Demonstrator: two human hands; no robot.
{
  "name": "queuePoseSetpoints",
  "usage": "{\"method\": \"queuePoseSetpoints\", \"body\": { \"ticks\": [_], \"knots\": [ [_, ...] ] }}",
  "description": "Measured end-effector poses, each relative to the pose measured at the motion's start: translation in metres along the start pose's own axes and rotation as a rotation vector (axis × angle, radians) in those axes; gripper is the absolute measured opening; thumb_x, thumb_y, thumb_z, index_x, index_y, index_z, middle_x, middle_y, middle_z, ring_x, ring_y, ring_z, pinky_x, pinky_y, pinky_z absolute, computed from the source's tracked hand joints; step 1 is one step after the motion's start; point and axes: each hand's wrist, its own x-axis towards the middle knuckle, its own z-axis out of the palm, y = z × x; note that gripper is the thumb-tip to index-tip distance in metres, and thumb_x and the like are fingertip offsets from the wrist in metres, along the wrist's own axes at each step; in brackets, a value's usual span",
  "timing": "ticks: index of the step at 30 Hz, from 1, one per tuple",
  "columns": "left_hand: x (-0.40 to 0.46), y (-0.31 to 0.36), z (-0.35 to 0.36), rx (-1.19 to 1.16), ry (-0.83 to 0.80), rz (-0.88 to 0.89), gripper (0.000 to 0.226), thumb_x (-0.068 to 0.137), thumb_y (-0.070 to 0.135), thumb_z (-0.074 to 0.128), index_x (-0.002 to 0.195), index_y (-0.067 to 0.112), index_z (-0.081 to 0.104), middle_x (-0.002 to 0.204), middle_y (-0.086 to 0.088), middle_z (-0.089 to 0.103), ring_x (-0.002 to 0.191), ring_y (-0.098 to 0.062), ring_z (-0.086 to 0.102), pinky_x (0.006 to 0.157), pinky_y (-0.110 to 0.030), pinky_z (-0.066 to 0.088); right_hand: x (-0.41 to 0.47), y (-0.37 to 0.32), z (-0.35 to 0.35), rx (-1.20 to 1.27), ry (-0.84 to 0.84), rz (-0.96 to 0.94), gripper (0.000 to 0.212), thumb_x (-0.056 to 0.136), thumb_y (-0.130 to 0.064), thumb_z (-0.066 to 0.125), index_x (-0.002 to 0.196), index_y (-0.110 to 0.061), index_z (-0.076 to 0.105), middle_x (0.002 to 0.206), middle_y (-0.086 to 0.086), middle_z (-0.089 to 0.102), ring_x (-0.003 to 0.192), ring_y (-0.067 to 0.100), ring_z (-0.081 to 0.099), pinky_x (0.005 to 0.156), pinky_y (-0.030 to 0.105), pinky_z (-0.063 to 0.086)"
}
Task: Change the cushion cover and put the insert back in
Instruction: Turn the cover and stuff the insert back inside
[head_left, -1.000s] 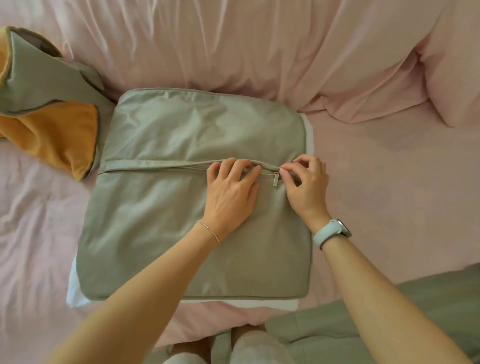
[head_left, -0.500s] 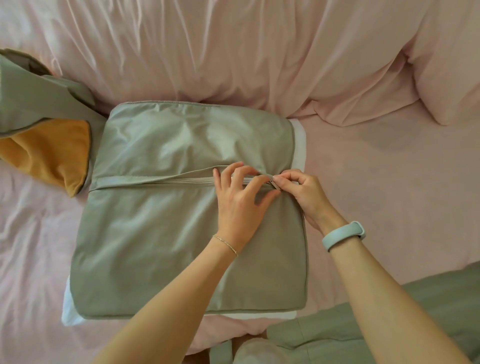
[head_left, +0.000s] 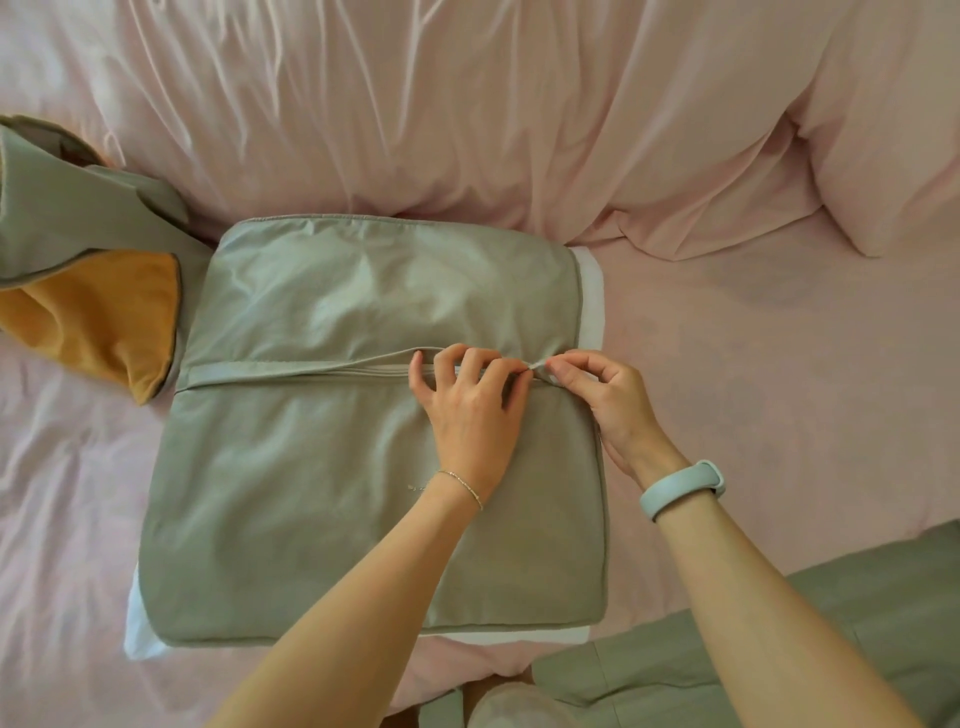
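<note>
1. A square sage-green fabric cushion cover (head_left: 363, 467) lies flat on a bed spread with a wrinkled pale pink sheet (head_left: 753, 364), its zip side facing up.
2. A white cushion insert (head_left: 589, 301) lies under the cover; its edges show past the cover's right side, near edge and near-left corner.
3. A zip seam (head_left: 311, 371) with a fabric flap runs across the cover from left to right, a little above its middle.
4. The left hand (head_left: 467, 410) rests on the cover with its fingers curled onto the zip seam, pressing the fabric down.
5. The right hand (head_left: 608, 400) pinches a small bit of the cover at the right end of the seam between thumb and forefinger; whether the zip pull is in that grip cannot be told.
6. The two hands' fingertips nearly meet at the seam.
7. A second cushion cover, sage-green outside and mustard-yellow inside (head_left: 88, 291), lies crumpled just beside the first cover's far-left corner.
8. A pink pillow (head_left: 893, 130) sits at the far right.
</note>
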Motion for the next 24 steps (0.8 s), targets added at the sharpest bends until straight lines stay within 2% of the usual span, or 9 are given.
{"method": "queuePoseSetpoints", "body": {
  "ticks": [4, 6, 10, 12, 15, 18, 20, 24],
  "knots": [
    [-0.001, -0.002, 0.003, 0.053, -0.014, -0.027, 0.02, 0.081, 0.033, 0.055, 0.068, 0.021, 0.065, 0.069, 0.007, 0.061, 0.093, -0.016, 0.043, 0.099, -0.047, 0.02, -0.003, 0.006, 0.003, -0.173, 0.1, -0.132, 0.01, 0.085, -0.005, 0.063, 0.081, -0.012, 0.068, 0.093, 0.0, 0.063, 0.089, 0.006, 0.058, 0.084, 0.016, 0.044],
    [0.001, 0.002, 0.005, 0.055, -0.013, -0.074, 0.021, 0.08, 0.032, 0.053, 0.066, 0.018, 0.061, 0.067, 0.005, 0.059, 0.092, -0.016, 0.043, 0.099, -0.047, 0.019, -0.004, 0.01, 0.007, -0.295, 0.12, -0.216, 0.01, 0.085, -0.002, 0.062, 0.086, -0.01, 0.068, 0.095, 0.0, 0.06, 0.093, 0.01, 0.055, 0.078, 0.007, 0.039],
    [0.001, 0.007, 0.007, 0.004, -0.024, -0.14, 0.018, 0.073, 0.032, 0.05, 0.065, 0.018, 0.059, 0.069, 0.005, 0.059, 0.093, -0.016, 0.041, 0.099, -0.045, 0.016, -0.003, 0.021, 0.011, -0.508, 0.131, -0.328, 0.014, 0.084, -0.005, 0.065, 0.097, -0.007, 0.068, 0.102, 0.001, 0.052, 0.104, 0.015, 0.044, 0.084, -0.001, 0.029],
    [-0.001, 0.005, 0.005, -0.002, -0.026, -0.13, 0.017, 0.07, 0.031, 0.05, 0.066, 0.017, 0.058, 0.073, 0.003, 0.058, 0.094, -0.016, 0.041, 0.099, -0.046, 0.018, -0.003, 0.026, 0.012, -0.628, 0.137, -0.414, 0.018, 0.082, -0.008, 0.067, 0.1, -0.006, 0.069, 0.102, 0.003, 0.051, 0.102, 0.015, 0.041, 0.088, 0.001, 0.026],
    [-0.001, 0.003, -0.003, -0.044, -0.009, -0.153, 0.016, 0.07, 0.03, 0.05, 0.065, 0.016, 0.057, 0.081, 0.0, 0.057, 0.094, -0.017, 0.041, 0.097, -0.04, 0.019, -0.003, 0.03, 0.015, -0.731, 0.156, -0.458, 0.017, 0.082, -0.012, 0.068, 0.098, -0.008, 0.07, 0.101, 0.007, 0.055, 0.099, 0.018, 0.044, 0.088, 0.018, 0.031],
    [0.005, -0.002, -0.019, -0.127, 0.055, -0.334, 0.018, 0.071, 0.031, 0.048, 0.064, 0.016, 0.055, 0.086, -0.002, 0.056, 0.097, -0.015, 0.039, 0.092, -0.032, 0.015, -0.005, 0.03, 0.019, -0.738, 0.252, -0.474, 0.014, 0.082, -0.016, 0.063, 0.092, -0.011, 0.072, 0.096, 0.006, 0.059, 0.096, 0.025, 0.051, 0.082, 0.03, 0.038],
    [0.009, -0.016, -0.035, -0.166, 0.079, -0.492, 0.019, 0.074, 0.031, 0.049, 0.067, 0.014, 0.056, 0.093, -0.003, 0.055, 0.102, -0.015, 0.037, 0.094, -0.033, 0.013, -0.006, 0.03, 0.021, -0.766, 0.301, -0.476, 0.015, 0.082, -0.017, 0.06, 0.089, -0.011, 0.072, 0.094, 0.006, 0.06, 0.094, 0.028, 0.054, 0.079, 0.035, 0.041],
    [0.007, -0.069, -0.079, -0.14, 0.065, -0.636, 0.021, 0.077, 0.033, 0.056, 0.076, 0.013, 0.061, 0.106, -0.003, 0.054, 0.115, -0.02, 0.039, 0.101, -0.035, 0.013, -0.006, 0.027, 0.032, -0.871, 0.373, -0.416, 0.01, 0.084, -0.012, 0.061, 0.087, -0.01, 0.071, 0.096, 0.007, 0.061, 0.098, 0.028, 0.054, 0.079, 0.035, 0.034]
  ]
}}
